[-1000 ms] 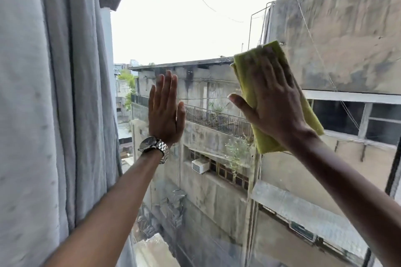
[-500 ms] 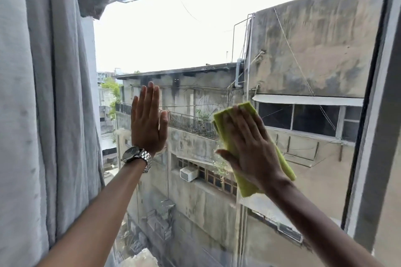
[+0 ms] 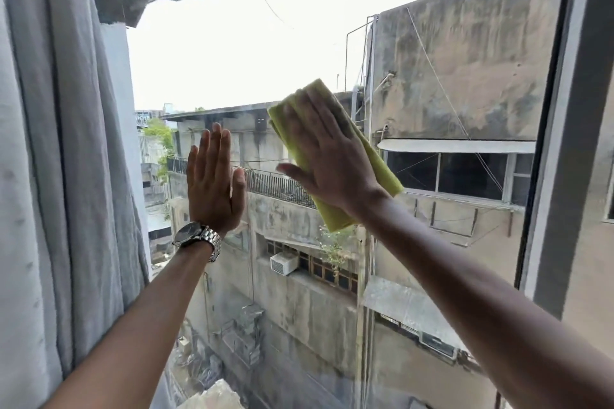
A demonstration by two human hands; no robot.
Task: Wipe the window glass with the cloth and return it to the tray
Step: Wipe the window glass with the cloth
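Window glass (image 3: 232, 53): a large clear pane, smooth, with faint streaks low down. Through it, pale overcast sky and weathered concrete buildings stained dark in vertical runs.

Right hand (image 3: 332, 163): spread flat, palm forward, fingers extended and close together, thumb splayed out to the left. It presses the cloth (image 3: 382, 173) against the pane; no curl of the fingers around the fabric, so the hold is by flat pressure, not a closed grasp. The fingertips look blurred.

Cloth: yellow-green, soft and napped like microfibre, folded into a long rectangle set on a diagonal. Its upper end shows above the fingertips, its lower corner below the wrist, one long edge visible to the right of the hand. It lies between palm and glass, right of centre on the pane, at about mid-height.

Left hand (image 3: 212, 183): open and empty, flat, fingers upright and together, thumb alongside. It seems to rest against the pane, left of the cloth and apart from it; actual contact cannot be confirmed. A wristwatch (image 3: 197, 237) with a dark round face and a polished metal link bracelet sits at that wrist.

Left edge: a grey curtain (image 3: 56, 176), coarse woven fabric hanging in thick vertical folds. Right edge: a grey window frame (image 3: 564, 143), straight, matt, with a dark seal strip beside the glass.

The tray is out of view.
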